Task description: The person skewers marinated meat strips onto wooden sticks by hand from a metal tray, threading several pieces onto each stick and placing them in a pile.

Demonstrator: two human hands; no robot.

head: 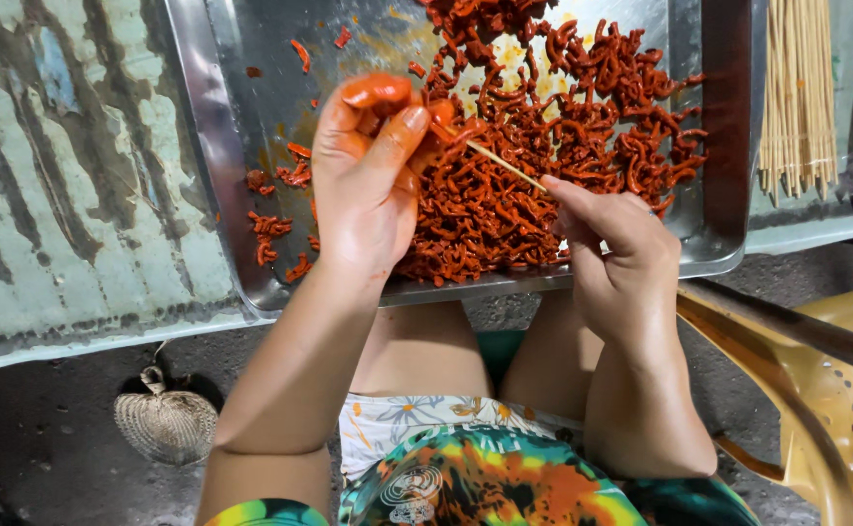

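Red meat piece (pixel 443 125) pinched in left hand (pixel 366 175), on skewer (pixel 506 166).

we see a thin, pale wooden skewer (pixel 506 166) slanting up-left, its tip piercing a curled strip of red-marinated meat (pixel 443 119), just above the heaped red strips (pixel 543 146) in the tray.

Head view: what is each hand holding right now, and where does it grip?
Right hand pinches a thin wooden skewer at its near end. Left hand pinches a red marinated piece at the skewer's tip.
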